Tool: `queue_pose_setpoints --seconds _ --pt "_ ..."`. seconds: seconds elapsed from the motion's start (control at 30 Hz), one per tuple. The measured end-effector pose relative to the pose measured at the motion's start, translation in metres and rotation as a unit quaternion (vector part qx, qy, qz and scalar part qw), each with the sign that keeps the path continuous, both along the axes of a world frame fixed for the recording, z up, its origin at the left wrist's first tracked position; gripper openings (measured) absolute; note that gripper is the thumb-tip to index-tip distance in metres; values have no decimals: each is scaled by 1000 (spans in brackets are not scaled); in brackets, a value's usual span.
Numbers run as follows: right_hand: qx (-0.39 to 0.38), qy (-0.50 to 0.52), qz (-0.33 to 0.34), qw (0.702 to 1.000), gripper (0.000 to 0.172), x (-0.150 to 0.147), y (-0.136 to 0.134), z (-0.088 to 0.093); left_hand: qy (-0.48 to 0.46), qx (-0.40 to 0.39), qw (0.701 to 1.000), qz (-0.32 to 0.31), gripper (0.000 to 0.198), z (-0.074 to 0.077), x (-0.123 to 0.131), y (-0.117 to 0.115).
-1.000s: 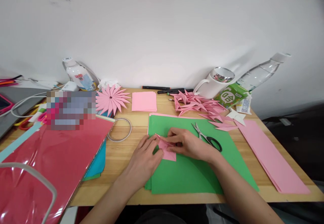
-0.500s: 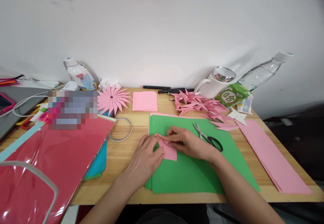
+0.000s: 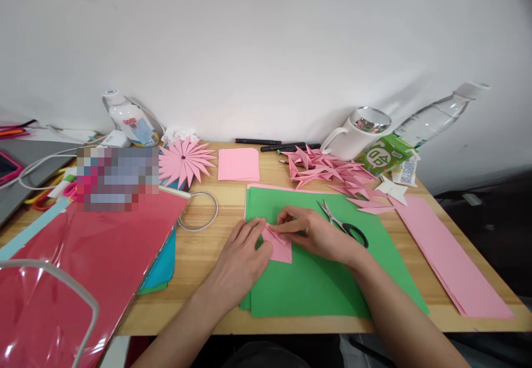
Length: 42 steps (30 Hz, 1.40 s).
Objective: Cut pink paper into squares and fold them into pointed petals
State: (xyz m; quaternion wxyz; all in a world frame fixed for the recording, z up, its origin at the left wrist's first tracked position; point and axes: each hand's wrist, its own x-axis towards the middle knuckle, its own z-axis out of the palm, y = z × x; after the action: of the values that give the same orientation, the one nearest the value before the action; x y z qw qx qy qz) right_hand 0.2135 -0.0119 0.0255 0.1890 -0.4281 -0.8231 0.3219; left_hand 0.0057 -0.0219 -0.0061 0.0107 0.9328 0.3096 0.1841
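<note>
**Paper (image 3: 281, 251) in the middle**

Your left hand (image 3: 245, 253) pressed its left side, fingers bent, grip unclear. It lay between, on green sheets (image 3: 316, 293), its flap (image 3: 277, 235) slanting down rightward; your right hand (image 3: 319, 234) pinched that flap.

L hand (image 3: 245, 251) nr R hand (image 3: 316, 235)

Held square (image 3: 281, 250) and green sheet (image 3: 316, 290) are matt paper, the desk (image 3: 199, 271) smooth wood, the sleeve (image 3: 112, 246) glossy plastic, the scissor blades (image 3: 331, 215) shiny metal.

A partly folded pink paper (image 3: 281, 251) lies on green sheets (image 3: 316, 293).
</note>
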Motion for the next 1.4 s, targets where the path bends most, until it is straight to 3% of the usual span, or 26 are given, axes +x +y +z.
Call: queue_pose_setpoints --seconds 0.4,0.57,0.77,0.97,1.27,1.4 --pt "1 -5 -22 1000 26 -5 -1 2 -5 18 1000 0 7 -2 0 -1" --pt "-66 17 -74 995 23 0 2 1 -4 14 1000 -4 8 -2 0 -2" --pt "-145 89 -85 982 22 2 5 -4 -24 15 1000 6 11 -7 2 -2" --pt "-139 83 -99 982 19 -1 4 -7 -22 17 1000 -1 27 -7 2 0" --pt "-125 65 -154 978 18 -7 1 -11 -20 11 1000 0 17 -8 1 -1" --pt "-98 30 -129 986 19 -5 0 -6 -7 23 1000 -1 19 -9 2 -1"
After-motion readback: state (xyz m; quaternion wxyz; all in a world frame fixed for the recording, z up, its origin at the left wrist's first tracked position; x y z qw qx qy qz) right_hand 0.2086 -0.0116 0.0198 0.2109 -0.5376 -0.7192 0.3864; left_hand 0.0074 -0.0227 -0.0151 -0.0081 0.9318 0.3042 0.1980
